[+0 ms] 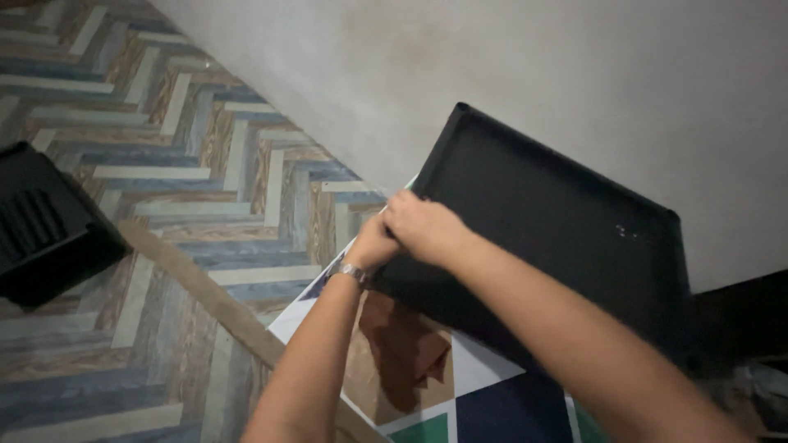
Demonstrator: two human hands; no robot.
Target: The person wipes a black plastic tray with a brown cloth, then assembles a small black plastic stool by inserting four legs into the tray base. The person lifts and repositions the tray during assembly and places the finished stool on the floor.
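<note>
The pale plaster wall (509,74) is the largest thing in view, filling the upper right. Leaning against it stands one black tray (558,238), flat and raised at the rim, tilted on its lower edge; everything else is placed from this tray.

Left of the tray spreads the herringbone floor (164,164), planks of blue, grey and brown. Below the tray lies one mat (492,402) patterned in white, navy, green and tan triangles, its edge running out from under the tray's lower side. On the mat, just below the tray's left corner, lies one brown cloth (402,349), crumpled. A wooden strip (205,299) runs diagonally across the floor, left of the mat. Far to the left of the tray sits one black box (41,226) with ribbed slats on its face, well apart from everything else.

Both forearms cross in front of the tray's lower half and hide part of the mat. The two hands are together at the tray's left edge: the right hand (427,230) closes over the rim, and the left hand (373,246) presses just below and beside it, touching it. One metal wristwatch (351,271) circles the left wrist. Whether the left fingers grip the rim is hidden behind the right hand.
</note>
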